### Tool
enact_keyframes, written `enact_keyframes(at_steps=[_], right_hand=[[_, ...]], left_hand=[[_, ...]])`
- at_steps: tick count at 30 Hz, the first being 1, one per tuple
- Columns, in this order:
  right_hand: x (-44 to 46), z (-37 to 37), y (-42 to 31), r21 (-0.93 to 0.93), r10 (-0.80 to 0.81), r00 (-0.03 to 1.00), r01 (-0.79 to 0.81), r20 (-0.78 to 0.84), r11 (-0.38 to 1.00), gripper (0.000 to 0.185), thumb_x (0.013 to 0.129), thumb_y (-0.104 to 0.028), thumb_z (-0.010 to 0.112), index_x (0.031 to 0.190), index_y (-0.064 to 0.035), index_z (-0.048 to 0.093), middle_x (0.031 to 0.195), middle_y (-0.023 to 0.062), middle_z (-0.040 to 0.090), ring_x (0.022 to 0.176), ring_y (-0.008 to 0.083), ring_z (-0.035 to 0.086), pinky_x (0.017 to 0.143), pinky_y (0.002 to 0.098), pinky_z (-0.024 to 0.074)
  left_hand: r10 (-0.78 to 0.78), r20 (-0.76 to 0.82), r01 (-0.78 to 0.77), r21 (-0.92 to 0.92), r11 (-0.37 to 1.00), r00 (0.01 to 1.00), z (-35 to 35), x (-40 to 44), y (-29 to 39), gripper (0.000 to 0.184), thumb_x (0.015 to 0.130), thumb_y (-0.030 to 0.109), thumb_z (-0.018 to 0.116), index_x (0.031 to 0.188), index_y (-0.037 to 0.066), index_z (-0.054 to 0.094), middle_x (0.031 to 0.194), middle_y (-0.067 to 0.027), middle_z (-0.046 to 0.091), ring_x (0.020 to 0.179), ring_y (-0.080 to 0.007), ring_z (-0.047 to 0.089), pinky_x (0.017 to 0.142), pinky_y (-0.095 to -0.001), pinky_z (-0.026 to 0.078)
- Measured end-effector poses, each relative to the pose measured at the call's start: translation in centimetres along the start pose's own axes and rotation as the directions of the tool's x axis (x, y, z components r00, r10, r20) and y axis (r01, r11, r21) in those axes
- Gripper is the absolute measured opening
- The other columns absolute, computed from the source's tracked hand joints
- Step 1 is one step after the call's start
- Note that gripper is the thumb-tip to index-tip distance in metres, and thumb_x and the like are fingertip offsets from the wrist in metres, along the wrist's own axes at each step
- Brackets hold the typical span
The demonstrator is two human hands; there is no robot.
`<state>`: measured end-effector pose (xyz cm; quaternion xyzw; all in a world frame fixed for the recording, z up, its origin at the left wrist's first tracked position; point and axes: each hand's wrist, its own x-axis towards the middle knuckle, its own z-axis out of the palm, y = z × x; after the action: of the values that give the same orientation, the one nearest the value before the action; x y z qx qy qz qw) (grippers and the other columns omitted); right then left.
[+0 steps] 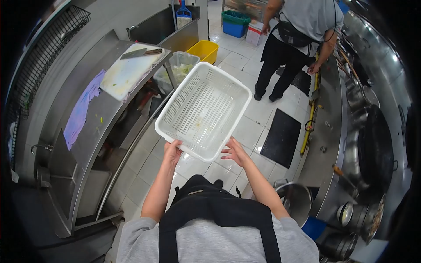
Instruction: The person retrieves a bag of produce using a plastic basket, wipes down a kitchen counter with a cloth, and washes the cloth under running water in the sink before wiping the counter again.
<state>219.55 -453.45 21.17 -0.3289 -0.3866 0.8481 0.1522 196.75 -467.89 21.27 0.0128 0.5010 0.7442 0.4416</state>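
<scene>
A white perforated plastic basket [204,111] is held up in front of me over the tiled floor, tilted, with its open top facing me. My left hand [173,150] grips its near left corner by the rim. My right hand [234,152] is at the near right side, its fingers apart, with the thumb side close to or against the basket's edge. A few small yellowish bits lie on the basket's bottom.
A steel counter [98,127] on the left bears a white cutting board [127,74], a knife [141,53] and a purple cloth [83,107]. Another person [291,39] stands ahead. A black mat [281,138] lies on the floor. Pans [377,144] are at right; a yellow bin [204,51] stands ahead.
</scene>
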Motion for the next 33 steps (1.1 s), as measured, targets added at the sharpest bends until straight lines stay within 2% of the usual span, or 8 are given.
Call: enact_keyframes(at_steps=[9,13,16,19,24,29,32,33], right_hand=[[19.2,-12.5,-5.2,0.089,0.266,0.946,-0.254,-0.186,0.963,0.042,0.069,-0.004,0.048,0.109,0.0025,0.038,0.098,0.0164,0.051,0.087,0.0314,0.055,0.071,0.0450,0.0481],[21.1,-23.7,-9.3,0.252,0.396,0.835,-0.318,-0.382,0.914,0.051,0.070,-0.005,0.046,0.118,-0.0031,0.031,0.115,0.0171,0.042,0.103,0.0351,0.045,0.077,0.0540,0.0421],[16.3,-30.4,-13.0,0.238,0.338,0.806,-0.250,-0.486,0.938,0.038,0.078,-0.019,0.052,0.110,-0.0052,0.039,0.104,0.0139,0.046,0.095,0.0335,0.048,0.075,0.0475,0.0439],[14.5,-37.9,-12.8,0.057,0.170,0.438,-0.258,-0.883,0.964,0.037,0.073,-0.017,0.057,0.106,-0.0044,0.044,0.099,0.0125,0.047,0.090,0.0305,0.050,0.069,0.0424,0.0454],[14.8,-43.8,-15.4,-0.010,0.088,0.213,-0.421,-0.973,0.907,0.041,0.072,-0.014,0.058,0.108,-0.0037,0.040,0.102,0.0128,0.044,0.093,0.0310,0.047,0.066,0.0434,0.0471],[24.7,-54.5,-12.4,-0.695,-0.311,0.632,-0.558,-0.710,0.453,0.045,0.071,-0.011,0.058,0.109,-0.0030,0.036,0.106,0.0132,0.041,0.097,0.0315,0.043,0.063,0.0444,0.0487],[37.6,-64.0,-6.7,-0.079,-0.618,0.635,0.666,-0.463,0.742,0.055,0.065,0.000,0.061,0.110,0.0030,0.031,0.112,0.0120,0.028,0.099,0.0307,0.040,0.073,0.0406,0.0499],[42.8,-63.2,-16.6,-0.210,-0.227,0.729,0.116,-0.645,0.971,0.051,0.069,-0.008,0.056,0.112,0.0014,0.031,0.113,0.0137,0.030,0.100,0.0327,0.040,0.074,0.0443,0.0475]], left_hand=[[-0.428,0.109,0.312,0.530,0.789,0.897,0.5,15.5,-2.3,0.038,0.074,0.026,0.058,0.103,0.004,0.047,0.100,-0.0082,0.053,0.089,-0.0198,0.053,0.073,-0.0373,0.046],[-0.193,-0.275,0.178,0.895,-0.409,0.942,-15.9,27.2,-11.5,0.044,0.067,0.035,0.060,0.096,0.003,0.058,0.098,-0.0170,0.057,0.093,-0.0290,0.054,0.077,-0.0373,0.042],[-0.626,-0.471,0.429,0.873,-0.232,0.622,-11.8,29.9,-4.8,0.031,0.069,0.027,0.060,0.092,0.006,0.061,0.088,-0.0110,0.061,0.084,-0.0226,0.057,0.077,-0.0337,0.043],[-0.309,-0.153,0.164,0.986,0.009,0.939,-7.4,39.5,-4.5,0.030,0.068,0.034,0.053,0.074,0.006,0.062,0.081,-0.0127,0.060,0.073,-0.0276,0.056,0.066,-0.0363,0.044],[-0.168,0.041,-0.034,0.998,0.043,0.985,9.3,54.0,0.4,0.032,0.064,0.028,0.058,0.086,0.006,0.061,0.083,-0.0135,0.060,0.079,-0.0263,0.058,0.070,-0.0345,0.045],[-0.076,0.164,-0.145,0.966,0.212,0.984,20.1,68.5,-1.2,0.033,0.066,0.025,0.058,0.091,0.005,0.060,0.086,-0.0147,0.060,0.081,-0.0265,0.058,0.072,-0.0334,0.045],[-0.159,0.172,-0.150,0.979,0.140,0.972,26.8,72.0,0.1,0.031,0.067,0.024,0.058,0.091,0.005,0.060,0.087,-0.0145,0.060,0.081,-0.0260,0.058,0.073,-0.0328,0.045],[-0.148,0.168,-0.146,0.978,0.149,0.975,27.7,73.8,0.0,0.031,0.067,0.024,0.058,0.091,0.005,0.060,0.087,-0.0145,0.060,0.081,-0.0260,0.058,0.073,-0.0328,0.045]])
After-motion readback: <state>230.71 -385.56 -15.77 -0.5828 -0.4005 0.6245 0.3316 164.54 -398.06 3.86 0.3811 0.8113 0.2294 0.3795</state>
